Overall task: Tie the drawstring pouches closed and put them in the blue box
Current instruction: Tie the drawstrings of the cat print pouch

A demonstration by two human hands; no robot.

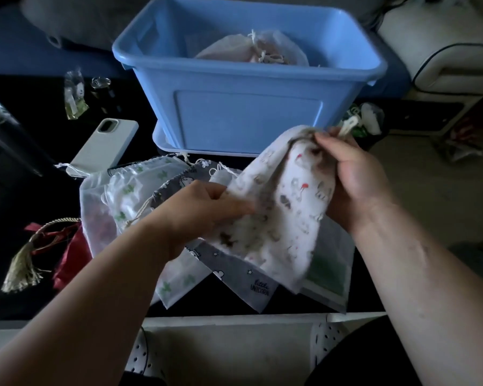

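I hold a white printed drawstring pouch (285, 207) above the dark table. My left hand (204, 210) grips its left edge. My right hand (352, 176) pinches the gathered top of the pouch near its cord. Under it lie a grey unicorn pouch (234, 270), a white pouch with green stars (140, 188) and a sheer white pouch (95, 215). The blue box (246, 79) stands just behind, with at least one tied pale pouch (257, 48) inside.
A white phone (103, 146) lies left of the box. A red pouch with a gold tassel (53, 252) sits at the left edge. Small packets (73, 96) and a plastic clutter pile (365, 121) flank the box. A white perforated shelf (234, 346) is below.
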